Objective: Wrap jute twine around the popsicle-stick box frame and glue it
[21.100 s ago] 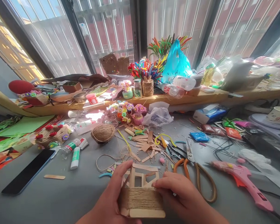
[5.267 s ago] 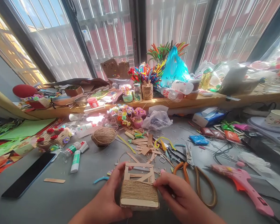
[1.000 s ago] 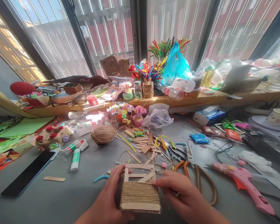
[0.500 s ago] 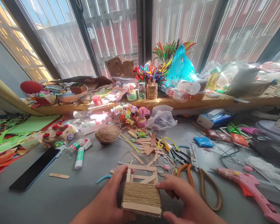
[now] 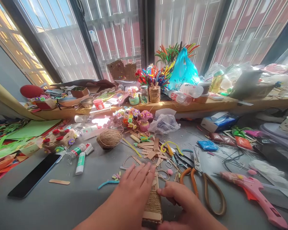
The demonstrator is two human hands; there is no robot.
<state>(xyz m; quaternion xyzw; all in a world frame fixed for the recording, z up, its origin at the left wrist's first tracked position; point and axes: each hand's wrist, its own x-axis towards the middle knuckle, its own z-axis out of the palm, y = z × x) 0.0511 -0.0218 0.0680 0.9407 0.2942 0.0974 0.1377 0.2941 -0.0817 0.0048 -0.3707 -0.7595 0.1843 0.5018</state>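
A small box-like piece made of wooden craft sticks and wrapped in twine (image 5: 155, 203) stands at the table's near edge. Across its top and left part lies my left hand (image 5: 131, 195), fingers stretched out flat and hiding much of the stick frame. My right hand (image 5: 186, 199) grips the piece at its right side, with bent fingers against the twine and the thumb low at the front. Just beyond the hands are loose craft sticks (image 5: 147, 146) and a ring of twine (image 5: 162, 175). A light-blue pipe cleaner (image 5: 108, 183) rests left of my left hand.
Scissors (image 5: 212, 191) and orange-handled pliers (image 5: 194, 182) lie to the right, beside a pink glue gun (image 5: 256, 191). To the left are a phone (image 5: 35, 175), a glue stick (image 5: 80, 163) and a single craft stick (image 5: 59, 181). A twine ball (image 5: 109, 139) sits farther back.
My left hand has let go of the piece's left side and moved up and right, flattening over its top. My right hand stays at the right side.
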